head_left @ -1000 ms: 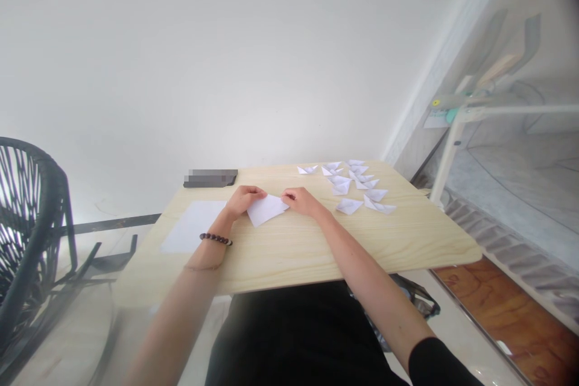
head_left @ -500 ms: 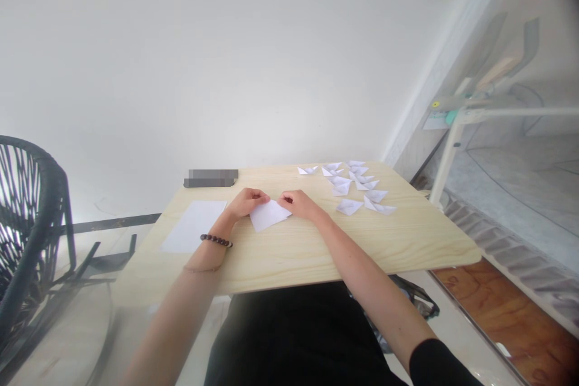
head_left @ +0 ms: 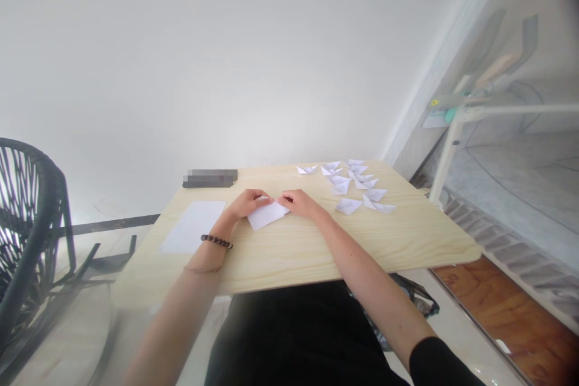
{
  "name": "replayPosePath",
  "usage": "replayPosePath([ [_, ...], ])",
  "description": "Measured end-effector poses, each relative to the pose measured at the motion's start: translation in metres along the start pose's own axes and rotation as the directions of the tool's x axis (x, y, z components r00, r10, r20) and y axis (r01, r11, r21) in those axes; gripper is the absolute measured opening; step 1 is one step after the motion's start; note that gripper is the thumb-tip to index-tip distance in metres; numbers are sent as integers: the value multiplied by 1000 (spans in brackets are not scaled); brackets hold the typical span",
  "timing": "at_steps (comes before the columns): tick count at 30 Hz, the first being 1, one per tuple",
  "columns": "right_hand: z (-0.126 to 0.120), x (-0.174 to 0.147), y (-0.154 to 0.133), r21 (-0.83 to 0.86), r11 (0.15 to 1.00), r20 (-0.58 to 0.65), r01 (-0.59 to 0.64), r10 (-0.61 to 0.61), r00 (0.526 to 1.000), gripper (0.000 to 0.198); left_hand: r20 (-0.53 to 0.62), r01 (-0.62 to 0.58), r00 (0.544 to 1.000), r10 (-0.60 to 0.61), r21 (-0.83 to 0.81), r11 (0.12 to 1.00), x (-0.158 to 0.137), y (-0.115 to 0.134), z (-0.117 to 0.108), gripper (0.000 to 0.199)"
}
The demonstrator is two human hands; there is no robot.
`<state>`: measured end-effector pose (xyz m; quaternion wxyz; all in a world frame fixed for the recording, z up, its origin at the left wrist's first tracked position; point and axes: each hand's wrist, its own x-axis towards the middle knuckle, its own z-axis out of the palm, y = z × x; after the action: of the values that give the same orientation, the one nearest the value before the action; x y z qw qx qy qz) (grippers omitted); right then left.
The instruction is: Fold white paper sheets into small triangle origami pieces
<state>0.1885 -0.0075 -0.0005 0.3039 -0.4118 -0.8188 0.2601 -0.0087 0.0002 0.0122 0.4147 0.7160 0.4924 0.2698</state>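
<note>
Between my two hands, at the middle of the table [head_left: 289, 259], is a small folded sheet of white paper [head_left: 266, 216]. My left hand [head_left: 248, 202] grips its upper left edge, thumb and fingers closed. Pinched at the paper's upper right corner is my right hand [head_left: 297, 202], and the fingertips of both hands nearly meet there. Flat beside my left wrist lies white paper [head_left: 192, 226], partly behind that wrist. To the right of my right hand stand several folded paper boats [head_left: 348, 206], grouped toward the table's far right.
A dark object with a blurred-out surface [head_left: 209, 178] lies at the far left of the table, near the white wall. A black woven chair [head_left: 34, 217] stands to the left. At right rises a white metal frame [head_left: 447, 157].
Both hands stay on the folded paper. Its upper edge now looks folded further down, and my left fingertips have shifted slightly right toward my right hand.
</note>
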Motion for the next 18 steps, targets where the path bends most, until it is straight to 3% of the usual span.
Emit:
replayPosePath([
  [12, 1, 1, -2, -21, 1000, -56, 4, -5, 998, 38, -30, -15, 999, 13, -73, 997, 4, -6, -4, 31],
  [18, 3, 1, -2, -15, 1000, -94, 0, -2, 996, 35, 62, 10, 998, 0, -161, 987, 3, -7, -6, 38],
])
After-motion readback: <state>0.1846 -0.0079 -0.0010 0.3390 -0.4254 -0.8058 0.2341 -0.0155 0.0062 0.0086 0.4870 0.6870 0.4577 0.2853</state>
